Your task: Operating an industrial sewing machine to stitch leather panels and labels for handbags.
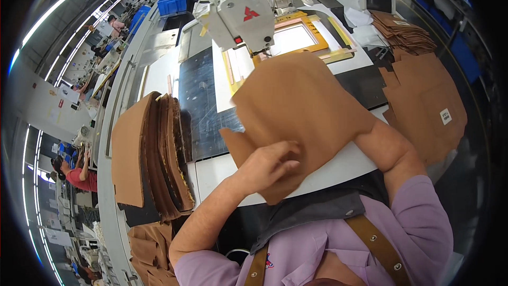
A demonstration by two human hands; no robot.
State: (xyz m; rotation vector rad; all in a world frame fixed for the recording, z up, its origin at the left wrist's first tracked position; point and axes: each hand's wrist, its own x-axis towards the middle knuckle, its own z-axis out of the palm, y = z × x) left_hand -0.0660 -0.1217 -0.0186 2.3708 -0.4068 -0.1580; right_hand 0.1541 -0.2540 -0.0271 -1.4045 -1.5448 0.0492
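Your brown sheet point(307, 106) fills mid-frame above a black-and-white worktable point(216, 173), strip lights point(45, 19) at upper left. Your left hand point(267, 167) curls at the sheet's lower part, grip unclear; the sheet hides your right hand, its state unreadable.

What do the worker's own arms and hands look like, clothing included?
Short, plain lilac sleeves leave the visible forearms bare. The left hand shows no glove, and no watch is visible. The right hand is hidden.
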